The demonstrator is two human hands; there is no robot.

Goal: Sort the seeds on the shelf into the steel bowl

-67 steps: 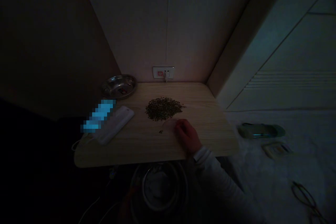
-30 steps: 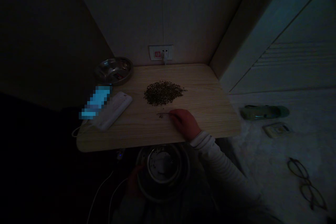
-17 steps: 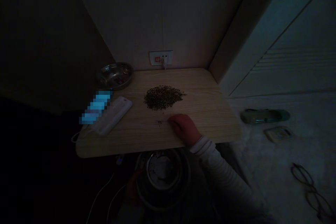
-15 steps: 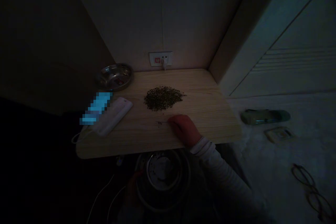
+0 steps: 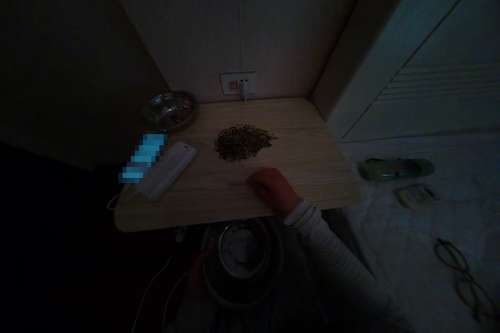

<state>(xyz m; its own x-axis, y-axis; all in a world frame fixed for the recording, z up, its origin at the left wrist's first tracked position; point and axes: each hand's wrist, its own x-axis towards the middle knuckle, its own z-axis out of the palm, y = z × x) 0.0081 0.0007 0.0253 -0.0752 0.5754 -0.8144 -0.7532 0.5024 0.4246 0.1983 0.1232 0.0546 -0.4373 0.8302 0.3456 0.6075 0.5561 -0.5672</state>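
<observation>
My right hand [image 5: 273, 190] rests low over the wooden tabletop, fingers pinched on a thin stick-like tool [image 5: 236, 184] that points left. The dim light hides its exact kind. Beyond it lies a loose heap of small dark grains or seeds [image 5: 242, 142], with one stray speck in front. Below the table's front edge, my left hand [image 5: 200, 273] grips the left side of a round metal basin [image 5: 250, 299]. A smaller round metal bowl or plate [image 5: 239, 247] sits inside it, with dark specks on its bottom. Most of my left hand's fingers are hidden.
On the table [image 5: 308, 161] at left are a metal bowl [image 5: 183, 124], a blurred bright phone [image 5: 144, 158] and a white power bank [image 5: 167, 170] with a cable. A wall socket [image 5: 238, 84] is behind. At right lie a green case [image 5: 396, 169], a small box [image 5: 416, 195] and eyeglasses [image 5: 452, 255].
Several grains by the tool's tip no longer show on the tabletop. My right hand has shifted very slightly left, still pinching the tool. My left hand stays on the basin.
</observation>
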